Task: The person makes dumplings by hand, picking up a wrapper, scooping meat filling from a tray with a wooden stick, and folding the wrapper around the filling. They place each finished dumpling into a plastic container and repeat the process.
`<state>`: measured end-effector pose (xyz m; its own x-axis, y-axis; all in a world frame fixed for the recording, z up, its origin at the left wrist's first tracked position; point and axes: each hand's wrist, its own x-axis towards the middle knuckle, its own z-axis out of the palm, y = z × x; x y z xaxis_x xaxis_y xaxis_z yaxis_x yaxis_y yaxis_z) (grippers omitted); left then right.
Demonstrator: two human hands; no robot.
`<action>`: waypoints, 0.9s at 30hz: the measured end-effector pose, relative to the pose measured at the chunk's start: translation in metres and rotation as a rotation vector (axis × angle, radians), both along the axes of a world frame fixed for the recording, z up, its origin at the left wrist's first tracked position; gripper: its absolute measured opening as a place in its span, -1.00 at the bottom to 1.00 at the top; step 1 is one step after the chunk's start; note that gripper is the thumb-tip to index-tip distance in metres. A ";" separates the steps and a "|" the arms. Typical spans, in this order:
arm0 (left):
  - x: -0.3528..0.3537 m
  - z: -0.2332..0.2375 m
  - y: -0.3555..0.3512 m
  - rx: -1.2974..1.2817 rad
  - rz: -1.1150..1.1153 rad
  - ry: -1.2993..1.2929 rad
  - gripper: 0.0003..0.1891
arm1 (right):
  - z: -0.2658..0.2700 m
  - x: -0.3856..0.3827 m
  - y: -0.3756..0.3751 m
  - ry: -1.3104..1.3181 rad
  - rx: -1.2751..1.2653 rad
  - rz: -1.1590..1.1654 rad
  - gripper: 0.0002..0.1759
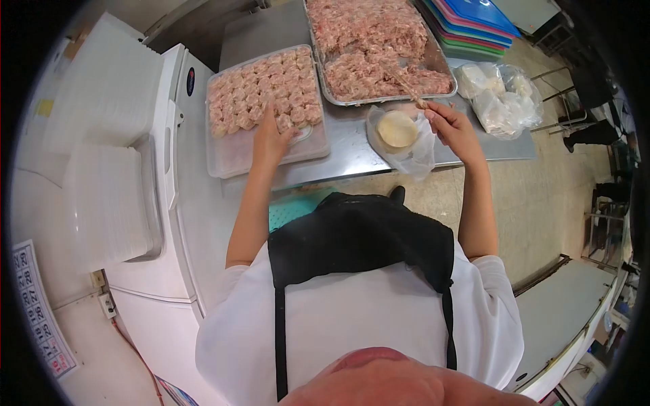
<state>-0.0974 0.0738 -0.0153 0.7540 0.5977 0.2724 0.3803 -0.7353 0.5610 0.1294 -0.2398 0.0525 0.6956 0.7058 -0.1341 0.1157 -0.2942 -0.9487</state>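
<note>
My left hand [272, 141] is over a plastic tray [237, 157] of meat-filled dumplings [261, 88] set in rows. Its thumb and fingers close around one dumpling [285, 123] at the near edge of the rows. In my right hand [450, 130] is a thin stick [409, 89] smeared with filling, its far end over the ground meat [372, 34] in a large metal pan [362, 101]. Round pale wrappers [397, 130] lie stacked on a clear plastic bag [416, 159], just left of my right hand.
Clear bags with white contents [497, 95] rest at the table's right end. Behind them are stacked colored trays or lids [474, 20]. A white refrigerator [152, 230] stands at left, beside stacked white trays [108, 203]. Another person's leg [596, 135] shows at far right.
</note>
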 end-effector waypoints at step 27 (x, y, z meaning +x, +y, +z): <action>0.126 0.008 -0.174 -0.171 -0.275 0.072 -0.57 | -0.052 0.137 0.093 -1.145 -0.137 0.698 -0.57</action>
